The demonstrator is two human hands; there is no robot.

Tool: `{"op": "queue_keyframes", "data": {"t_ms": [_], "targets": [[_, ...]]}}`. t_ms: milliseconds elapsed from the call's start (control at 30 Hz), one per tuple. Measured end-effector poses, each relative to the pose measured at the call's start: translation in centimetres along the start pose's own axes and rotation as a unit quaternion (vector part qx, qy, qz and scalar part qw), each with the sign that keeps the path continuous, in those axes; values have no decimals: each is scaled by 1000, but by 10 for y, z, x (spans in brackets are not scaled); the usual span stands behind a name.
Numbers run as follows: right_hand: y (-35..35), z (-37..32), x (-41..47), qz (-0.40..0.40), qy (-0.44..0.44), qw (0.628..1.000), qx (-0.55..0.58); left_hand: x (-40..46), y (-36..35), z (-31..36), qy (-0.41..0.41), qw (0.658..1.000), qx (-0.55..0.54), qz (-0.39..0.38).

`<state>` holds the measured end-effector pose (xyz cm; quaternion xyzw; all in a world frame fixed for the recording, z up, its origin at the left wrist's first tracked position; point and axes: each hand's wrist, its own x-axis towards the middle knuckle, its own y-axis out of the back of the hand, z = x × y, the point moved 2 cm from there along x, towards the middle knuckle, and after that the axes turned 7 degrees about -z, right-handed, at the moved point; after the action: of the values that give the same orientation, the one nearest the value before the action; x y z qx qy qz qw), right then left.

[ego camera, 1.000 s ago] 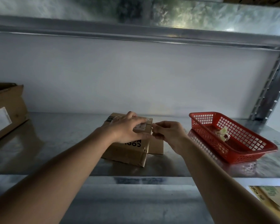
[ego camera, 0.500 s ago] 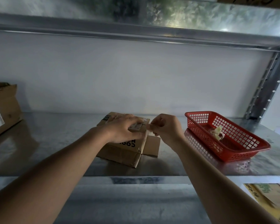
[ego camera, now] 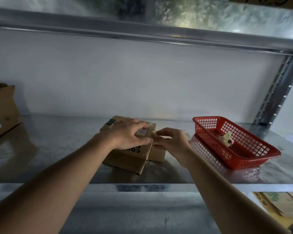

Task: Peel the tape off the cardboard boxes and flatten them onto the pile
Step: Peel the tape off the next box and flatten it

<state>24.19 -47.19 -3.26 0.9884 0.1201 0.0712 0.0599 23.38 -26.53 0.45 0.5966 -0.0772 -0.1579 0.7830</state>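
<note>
left hand (ego camera: 128, 132) flat on box (ego camera: 130, 154) | right hand (ego camera: 171, 141) pinching tape (ego camera: 154, 132) | risk: tape tearing short, box sliding along shelf (ego camera: 57, 149)

- The right hand (ego camera: 172, 142) is sinking a little beside the cardboard box (ego camera: 132, 154), its fingers (ego camera: 161, 132) pinching a tape (ego camera: 154, 132) end peeled off the corner.

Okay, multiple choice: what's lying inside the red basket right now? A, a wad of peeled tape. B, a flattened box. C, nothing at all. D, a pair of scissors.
A: a pale crumpled wad of tape lies on the floor of the red basket, with nothing else in it.
</note>
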Motion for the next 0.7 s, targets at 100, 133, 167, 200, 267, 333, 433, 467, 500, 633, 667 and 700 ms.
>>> {"op": "queue_keyframes", "data": {"t_ms": [100, 133, 167, 200, 267, 333, 433, 467, 500, 633, 667, 700], "targets": [[1, 2, 3, 16, -6, 998, -54, 1, 1, -1, -3, 1000, -3, 1], [1, 2, 3, 22, -9, 999, -49, 0, 1, -2, -4, 1000, -4, 3], [2, 1, 4, 31, -13, 999, -19, 0, 1, -3, -5, 1000, -3, 4], [4, 0, 5, 46, -19, 998, 34, 0, 0, -3, -5, 1000, -2, 5], [11, -3, 6, 72, -24, 991, 108, -1, -1, -3, -2, 1000, 1, 5], [16, -3, 6, 71, -30, 994, 75, -1, -2, -3, -1, 1000, 3, 9], [15, -4, 2, 63, -25, 998, 11, 1, -2, -3, 0, 1000, 17, 18], [14, -5, 2, 66, -19, 998, -4, 1, -2, -1, 1, 1000, 22, 20], [13, -7, 1, 73, -11, 997, -21, 2, -3, 1, 4, 999, 24, 21], [11, -19, -1, 140, 17, 986, -88, 4, -6, 16, 20, 999, 23, 34], [11, -22, -3, 149, 21, 982, -114, 5, -7, 20, 21, 999, 26, 40], [12, -24, -5, 156, 24, 977, -141, 5, -7, 25, 20, 998, 28, 45]]}}
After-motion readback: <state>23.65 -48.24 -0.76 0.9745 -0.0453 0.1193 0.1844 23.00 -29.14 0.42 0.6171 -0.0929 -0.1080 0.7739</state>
